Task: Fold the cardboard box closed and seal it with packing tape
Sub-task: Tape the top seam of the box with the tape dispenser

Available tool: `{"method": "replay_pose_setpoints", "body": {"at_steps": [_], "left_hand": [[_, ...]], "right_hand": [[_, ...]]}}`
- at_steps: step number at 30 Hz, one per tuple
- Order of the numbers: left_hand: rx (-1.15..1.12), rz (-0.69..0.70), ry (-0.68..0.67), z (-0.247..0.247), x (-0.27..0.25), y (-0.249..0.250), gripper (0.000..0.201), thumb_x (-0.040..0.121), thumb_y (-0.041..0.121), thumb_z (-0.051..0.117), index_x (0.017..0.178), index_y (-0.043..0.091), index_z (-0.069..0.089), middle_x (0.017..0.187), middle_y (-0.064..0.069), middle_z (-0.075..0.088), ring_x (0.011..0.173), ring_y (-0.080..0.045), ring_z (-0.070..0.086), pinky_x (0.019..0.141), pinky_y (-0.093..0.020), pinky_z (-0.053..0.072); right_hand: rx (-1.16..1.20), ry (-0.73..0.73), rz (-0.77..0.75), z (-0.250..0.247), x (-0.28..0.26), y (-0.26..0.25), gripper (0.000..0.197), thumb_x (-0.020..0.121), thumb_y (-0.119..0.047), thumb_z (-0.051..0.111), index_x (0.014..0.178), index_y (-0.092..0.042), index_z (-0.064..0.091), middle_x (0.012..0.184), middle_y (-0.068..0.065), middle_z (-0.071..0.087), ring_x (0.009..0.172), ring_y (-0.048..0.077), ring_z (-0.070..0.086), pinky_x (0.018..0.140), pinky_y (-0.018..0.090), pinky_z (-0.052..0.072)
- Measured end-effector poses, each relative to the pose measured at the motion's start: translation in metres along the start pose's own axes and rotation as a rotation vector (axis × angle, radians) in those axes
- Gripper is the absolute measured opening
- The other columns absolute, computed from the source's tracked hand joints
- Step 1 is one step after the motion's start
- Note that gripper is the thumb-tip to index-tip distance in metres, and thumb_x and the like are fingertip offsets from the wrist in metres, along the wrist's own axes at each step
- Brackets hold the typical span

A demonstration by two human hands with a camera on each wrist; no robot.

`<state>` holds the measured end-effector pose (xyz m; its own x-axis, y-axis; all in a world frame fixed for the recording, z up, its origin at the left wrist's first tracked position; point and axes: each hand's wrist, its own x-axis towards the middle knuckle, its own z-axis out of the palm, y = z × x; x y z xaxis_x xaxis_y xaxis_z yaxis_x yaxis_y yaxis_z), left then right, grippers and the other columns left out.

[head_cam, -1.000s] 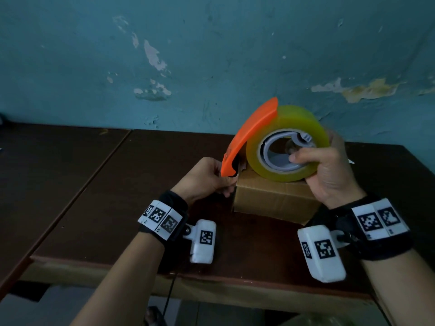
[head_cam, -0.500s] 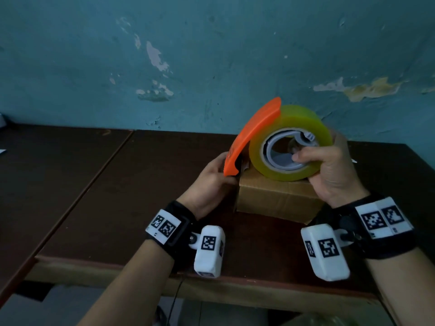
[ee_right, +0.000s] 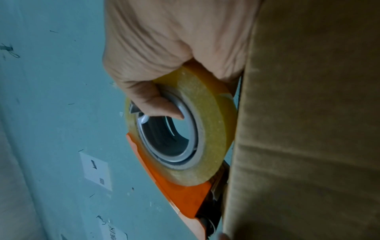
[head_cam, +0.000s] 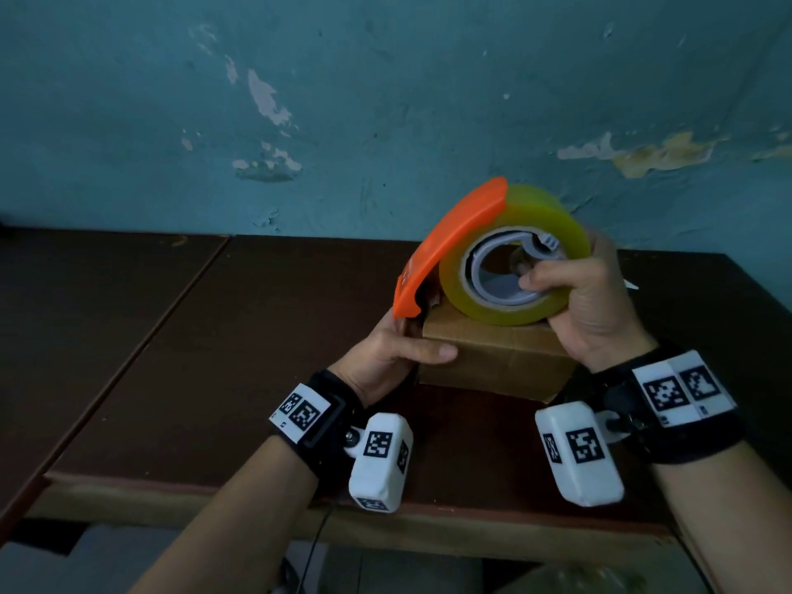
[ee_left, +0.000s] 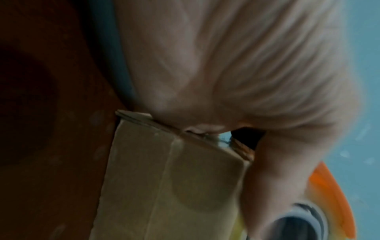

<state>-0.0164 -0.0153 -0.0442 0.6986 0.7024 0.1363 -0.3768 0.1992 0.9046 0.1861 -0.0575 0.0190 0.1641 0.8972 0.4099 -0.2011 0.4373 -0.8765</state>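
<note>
A small brown cardboard box (head_cam: 493, 358) sits on the dark wooden table (head_cam: 257, 336), flaps down. On its top rests a yellowish packing tape roll (head_cam: 535, 216) in an orange dispenser (head_cam: 445, 246), cutter end at the box's left edge. My right hand (head_cam: 587, 297) grips the roll, thumb hooked into the grey core (ee_right: 180, 151). My left hand (head_cam: 394, 353) holds the box's left end, thumb across the front face and fingers on the far side under the dispenser's tip. The left wrist view shows the box side (ee_left: 164, 186) below my palm. The box's top seam is hidden.
A peeling teal wall (head_cam: 385, 100) rises directly behind the table. A second dark table (head_cam: 85, 315) adjoins on the left. The table's front edge (head_cam: 300, 503) runs just below my wrists. A small white scrap (head_cam: 630, 285) lies behind my right hand.
My left hand has let go of the dispenser's tip and now clasps the box's left end, thumb along the front. The tape roll and right hand have stayed almost still.
</note>
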Motion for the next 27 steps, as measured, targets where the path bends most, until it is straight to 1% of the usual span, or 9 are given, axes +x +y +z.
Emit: {"method": "replay_pose_setpoints", "body": {"at_steps": [2, 5, 8, 10, 13, 15, 19, 24, 27], "left_hand": [[0.023, 0.031, 0.104, 0.01, 0.001, -0.003, 0.093, 0.067, 0.024, 0.093, 0.145, 0.006, 0.047, 0.135, -0.014, 0.064, 0.125, -0.03, 0.062, 0.105, -0.042, 0.05], [0.068, 0.097, 0.243, 0.025, 0.003, -0.009, 0.079, 0.069, 0.031, 0.09, 0.139, 0.017, 0.056, 0.136, -0.008, 0.066, 0.128, -0.026, 0.062, 0.106, -0.042, 0.051], [0.152, 0.133, 0.273, 0.028, 0.005, -0.012, 0.06, 0.086, 0.016, 0.08, 0.14, 0.016, 0.054, 0.138, -0.007, 0.065, 0.127, -0.021, 0.063, 0.105, -0.036, 0.052], [0.159, 0.146, 0.267, 0.024, 0.008, -0.012, 0.05, 0.091, 0.002, 0.071, 0.136, 0.016, 0.057, 0.136, -0.009, 0.066, 0.126, -0.024, 0.064, 0.105, -0.038, 0.052], [0.186, 0.156, 0.287, 0.02, 0.012, -0.013, 0.059, 0.088, 0.002, 0.074, 0.142, 0.013, 0.053, 0.14, -0.014, 0.061, 0.131, -0.03, 0.059, 0.112, -0.053, 0.046], [0.192, 0.153, 0.3, 0.021, 0.012, -0.013, 0.062, 0.085, 0.005, 0.077, 0.142, 0.012, 0.053, 0.14, -0.015, 0.061, 0.131, -0.031, 0.058, 0.113, -0.056, 0.044], [0.19, 0.163, 0.293, 0.023, 0.011, -0.013, 0.062, 0.084, 0.004, 0.076, 0.141, 0.01, 0.053, 0.138, -0.013, 0.063, 0.129, -0.029, 0.06, 0.112, -0.053, 0.046], [0.223, 0.171, 0.277, 0.025, 0.009, -0.012, 0.065, 0.079, -0.005, 0.079, 0.133, 0.024, 0.056, 0.129, 0.005, 0.07, 0.125, -0.018, 0.064, 0.106, -0.037, 0.052], [0.232, 0.186, 0.3, 0.026, 0.01, -0.013, 0.066, 0.08, -0.006, 0.078, 0.135, 0.021, 0.054, 0.131, 0.001, 0.067, 0.124, -0.016, 0.064, 0.103, -0.033, 0.053]], "right_hand": [[-0.006, -0.002, 0.0, 0.0, 0.0, 0.0, 0.046, 0.064, 0.025, 0.049, 0.082, -0.011, 0.072, 0.085, 0.002, 0.073, 0.092, 0.024, 0.07, 0.078, 0.035, 0.058], [-0.028, 0.018, 0.011, 0.001, 0.002, -0.001, 0.036, 0.063, 0.021, 0.052, 0.082, -0.006, 0.067, 0.085, 0.004, 0.071, 0.091, 0.026, 0.069, 0.078, 0.036, 0.058], [-0.017, 0.037, 0.019, 0.001, 0.002, 0.0, 0.036, 0.059, 0.018, 0.052, 0.086, -0.002, 0.066, 0.087, 0.009, 0.07, 0.091, 0.028, 0.069, 0.078, 0.037, 0.059], [-0.024, 0.039, 0.02, 0.003, 0.002, -0.001, 0.037, 0.06, 0.017, 0.052, 0.09, 0.001, 0.066, 0.092, 0.014, 0.069, 0.095, 0.031, 0.069, 0.081, 0.04, 0.059], [-0.045, 0.044, 0.011, 0.003, 0.003, -0.001, 0.036, 0.061, 0.018, 0.052, 0.09, 0.002, 0.066, 0.092, 0.015, 0.068, 0.094, 0.03, 0.069, 0.08, 0.04, 0.059], [-0.053, 0.06, 0.013, 0.003, 0.003, 0.0, 0.036, 0.06, 0.016, 0.054, 0.093, 0.007, 0.064, 0.096, 0.02, 0.066, 0.094, 0.034, 0.067, 0.084, 0.045, 0.058], [-0.069, 0.069, 0.027, 0.001, 0.003, 0.0, 0.042, 0.059, 0.014, 0.055, 0.101, 0.009, 0.062, 0.097, 0.019, 0.065, 0.097, 0.035, 0.066, 0.084, 0.045, 0.058], [-0.096, 0.11, 0.025, 0.0, 0.004, 0.003, 0.045, 0.059, 0.014, 0.056, 0.103, 0.023, 0.058, 0.1, 0.028, 0.061, 0.098, 0.051, 0.062, 0.089, 0.062, 0.054], [-0.161, 0.083, 0.012, 0.001, 0.004, -0.001, 0.036, 0.057, 0.013, 0.057, 0.091, 0.022, 0.056, 0.089, 0.042, 0.055, 0.087, 0.045, 0.058, 0.078, 0.053, 0.052]]}}
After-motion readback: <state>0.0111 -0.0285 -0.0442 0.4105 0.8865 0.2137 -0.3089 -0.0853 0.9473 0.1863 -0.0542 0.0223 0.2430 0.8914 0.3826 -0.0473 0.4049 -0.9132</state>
